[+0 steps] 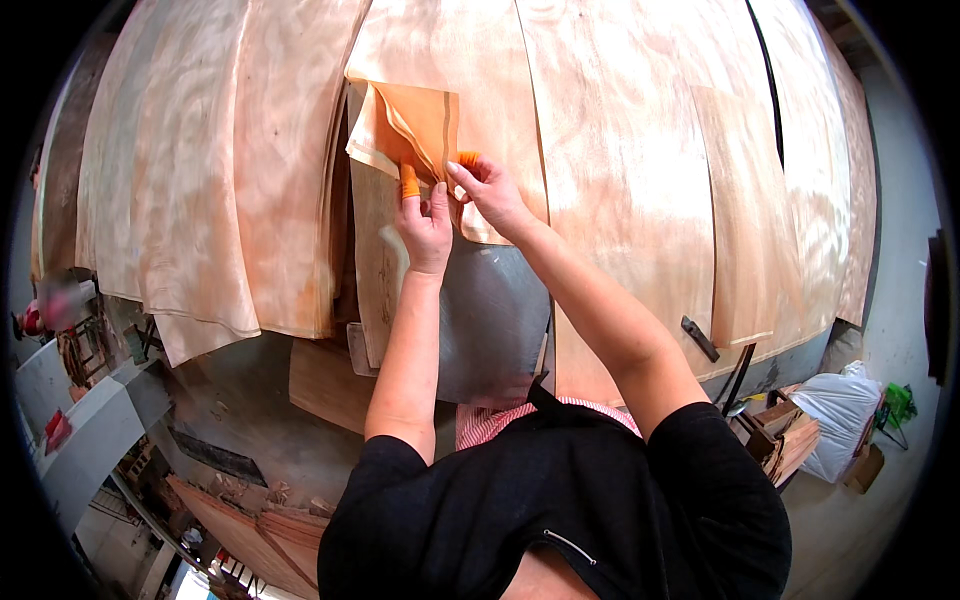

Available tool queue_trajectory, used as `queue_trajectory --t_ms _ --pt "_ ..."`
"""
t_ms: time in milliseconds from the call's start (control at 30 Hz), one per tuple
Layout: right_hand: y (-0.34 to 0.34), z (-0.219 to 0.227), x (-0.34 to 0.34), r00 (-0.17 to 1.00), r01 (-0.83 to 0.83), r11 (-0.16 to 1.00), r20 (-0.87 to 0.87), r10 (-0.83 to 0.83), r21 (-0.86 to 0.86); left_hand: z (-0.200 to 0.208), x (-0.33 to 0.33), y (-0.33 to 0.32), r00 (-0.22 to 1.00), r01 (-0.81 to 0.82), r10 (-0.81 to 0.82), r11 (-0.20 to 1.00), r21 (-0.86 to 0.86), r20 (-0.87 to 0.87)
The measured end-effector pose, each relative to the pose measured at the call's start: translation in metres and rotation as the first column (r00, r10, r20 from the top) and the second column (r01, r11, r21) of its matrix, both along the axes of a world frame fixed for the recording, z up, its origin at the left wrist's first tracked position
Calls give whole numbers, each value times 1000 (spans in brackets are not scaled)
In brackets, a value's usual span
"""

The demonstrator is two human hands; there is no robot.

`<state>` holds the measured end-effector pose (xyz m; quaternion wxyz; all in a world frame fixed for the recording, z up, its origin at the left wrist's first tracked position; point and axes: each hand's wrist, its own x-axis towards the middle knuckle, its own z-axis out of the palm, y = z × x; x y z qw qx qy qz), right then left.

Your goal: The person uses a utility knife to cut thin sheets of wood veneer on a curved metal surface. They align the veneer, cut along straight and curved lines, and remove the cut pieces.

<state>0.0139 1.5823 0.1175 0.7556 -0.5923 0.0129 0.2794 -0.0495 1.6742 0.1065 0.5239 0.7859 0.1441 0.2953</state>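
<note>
My left hand (425, 232) and my right hand (490, 193) pinch the near edge of an orange-tan folded sheet (425, 115). Its layers part at the left, and a darker stripe runs down its right side. Whether it is paper or thin veneer, I cannot tell. Orange finger covers show on fingers of both hands. Beneath the sheet lie wide pale wood veneer sheets (630, 180), overlapping side by side. A grey metal-like surface (495, 310) shows between the veneers, just below my hands.
A dark-handled tool (700, 338) rests on the veneer at the right. Beyond the near right edge stand a white plastic bag (838, 420) and wood scraps (793, 445). Reddish wood panels (250, 535) lean at the lower left, near a grey machine part (95, 440).
</note>
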Motion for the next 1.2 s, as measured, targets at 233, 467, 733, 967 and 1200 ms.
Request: queue_trajectory --t_ms 233,467,733,967,1200 --pt "1 -1 -4 1000 -6 999 12 5 32 -5 -2 2 1000 0 0 1000 15 -19" --pt "-3 10 -9 982 -169 983 70 174 -67 1 -5 0 999 -17 16 999 33 32" --pt "-105 0 -53 982 -84 963 142 123 -255 -3 -41 25 987 -50 75 985 168 -145" --pt "-368 -7 -158 771 611 109 621 141 -784 -9 -131 14 958 -129 121 992 -14 -261" --pt "-448 1 -231 659 684 58 650 379 -727 -3 -192 -77 960 82 -65 995 53 -273"
